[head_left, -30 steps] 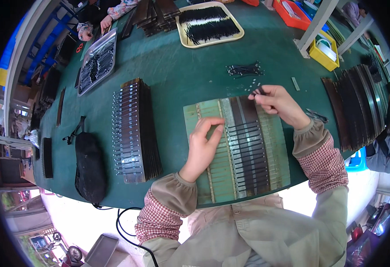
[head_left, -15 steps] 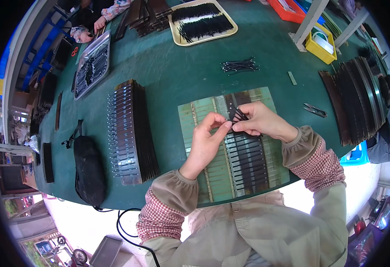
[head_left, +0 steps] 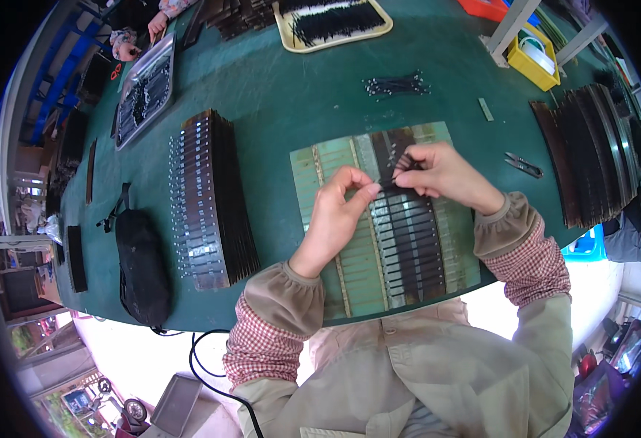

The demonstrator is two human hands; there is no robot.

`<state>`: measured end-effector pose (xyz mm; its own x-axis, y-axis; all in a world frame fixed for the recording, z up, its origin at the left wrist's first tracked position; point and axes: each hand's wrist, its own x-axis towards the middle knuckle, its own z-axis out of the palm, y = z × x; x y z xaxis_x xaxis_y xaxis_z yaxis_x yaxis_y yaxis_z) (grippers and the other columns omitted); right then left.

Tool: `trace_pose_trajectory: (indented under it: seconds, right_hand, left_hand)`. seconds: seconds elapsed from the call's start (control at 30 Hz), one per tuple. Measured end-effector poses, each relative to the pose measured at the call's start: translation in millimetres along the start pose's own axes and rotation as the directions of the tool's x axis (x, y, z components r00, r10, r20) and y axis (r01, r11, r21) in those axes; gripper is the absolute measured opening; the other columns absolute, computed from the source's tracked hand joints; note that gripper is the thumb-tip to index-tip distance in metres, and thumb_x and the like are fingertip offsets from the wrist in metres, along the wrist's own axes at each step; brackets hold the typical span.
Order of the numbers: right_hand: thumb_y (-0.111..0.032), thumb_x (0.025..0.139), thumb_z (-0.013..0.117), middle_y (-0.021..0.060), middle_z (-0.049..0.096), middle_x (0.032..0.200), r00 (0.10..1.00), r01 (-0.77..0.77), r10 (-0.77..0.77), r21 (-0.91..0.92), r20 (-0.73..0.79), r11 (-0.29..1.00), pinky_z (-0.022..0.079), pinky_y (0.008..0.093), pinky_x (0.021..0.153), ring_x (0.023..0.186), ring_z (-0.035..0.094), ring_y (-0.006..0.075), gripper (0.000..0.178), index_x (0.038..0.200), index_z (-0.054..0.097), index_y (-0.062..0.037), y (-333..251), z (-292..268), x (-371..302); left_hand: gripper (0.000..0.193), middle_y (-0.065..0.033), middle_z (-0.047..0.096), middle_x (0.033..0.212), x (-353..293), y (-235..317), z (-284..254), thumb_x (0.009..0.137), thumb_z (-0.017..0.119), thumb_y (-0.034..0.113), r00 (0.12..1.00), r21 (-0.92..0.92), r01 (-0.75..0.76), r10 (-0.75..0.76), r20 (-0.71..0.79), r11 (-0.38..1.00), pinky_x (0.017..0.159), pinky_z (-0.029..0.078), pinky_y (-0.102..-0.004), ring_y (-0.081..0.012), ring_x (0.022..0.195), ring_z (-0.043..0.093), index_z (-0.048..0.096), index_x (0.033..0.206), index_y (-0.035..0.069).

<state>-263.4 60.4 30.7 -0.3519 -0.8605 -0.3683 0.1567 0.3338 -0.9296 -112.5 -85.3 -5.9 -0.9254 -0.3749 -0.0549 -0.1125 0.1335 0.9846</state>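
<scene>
The left hand (head_left: 335, 212) and right hand (head_left: 448, 177) pinch a thin black flexible strand (head_left: 387, 182), its long axis running left–right, at the flat pale-green rectangular board's (head_left: 352, 263) far half.

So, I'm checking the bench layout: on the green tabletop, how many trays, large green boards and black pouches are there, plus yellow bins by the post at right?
Trays: 2 (silver tray, cream tray)
Large green board: 1
Black pouch: 1
Yellow bin: 1
Total: 5
</scene>
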Motion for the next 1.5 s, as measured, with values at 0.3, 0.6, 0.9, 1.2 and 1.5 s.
trace_pose_trajectory:
  seconds: [0.3,0.6,0.9,1.2,1.5]
  right_hand:
    - [-0.007,0.08,0.064,0.004,0.06,0.074,0.965,0.165,-0.209,-0.251,-0.16,0.954,0.044,0.0222,0.068,0.071,0.053,0.0086,0.015,0.088,0.061,0.0049,16,-25,13]
    - [-0.006,0.079,0.063,0.0098,0.064,0.08,0.944,0.166,-0.269,-0.426,-0.193,0.889,0.046,0.0275,0.069,0.072,0.058,0.014,0.016,0.09,0.061,0.0053,15,-14,12]
    - [-0.008,0.079,0.064,0.0101,0.06,0.081,0.872,0.194,-0.436,-0.66,-0.223,0.726,0.045,0.0269,0.067,0.072,0.058,0.0159,0.014,0.087,0.06,0.0022,27,-2,7]
    - [-0.012,0.081,0.061,0.0116,0.059,0.082,0.882,0.146,-0.39,-0.635,-0.263,0.759,0.045,0.03,0.066,0.072,0.058,0.0236,0.016,0.088,0.059,0.0024,21,-25,0]
    - [-0.006,0.084,0.06,0.0049,0.062,0.087,0.98,0.181,-0.198,-0.3,-0.028,0.937,0.045,0.0225,0.075,0.08,0.056,0.0095,0.014,0.093,0.063,0.0051,6,-12,10]
  left_hand:
    - [0.009,-0.0108,0.061,0.096,6,-3,-6,0.079,0.059,-0.002,0.891,0.498,-0.336,0.441,-0.106,0.799,0.087,0.043,-0.0354,-0.0267,0.099,0.055,0.058,0.089,-0.001]
    - [0.008,-0.0145,0.059,0.107,4,-9,-3,0.08,0.057,-0.004,0.875,0.532,-0.349,0.471,-0.109,0.771,0.092,0.042,-0.0391,-0.0331,0.11,0.053,0.058,0.087,-0.002]
    - [0.023,-0.0161,0.053,0.119,-3,-4,3,0.077,0.054,-0.009,0.863,0.687,-0.436,0.486,0.136,0.582,0.097,0.038,-0.0398,-0.035,0.117,0.046,0.06,0.098,-0.001]
    - [0.026,-0.016,0.052,0.122,0,2,1,0.08,0.054,-0.004,0.916,0.479,-0.361,0.4,0.024,0.8,0.099,0.035,-0.0373,-0.0315,0.119,0.044,0.06,0.105,0.001]
    - [0.009,-0.0142,0.057,0.104,12,1,-1,0.08,0.06,0.003,0.965,0.22,-0.254,0.262,-0.008,0.942,0.085,0.042,-0.036,-0.0293,0.098,0.052,0.057,0.088,-0.001]
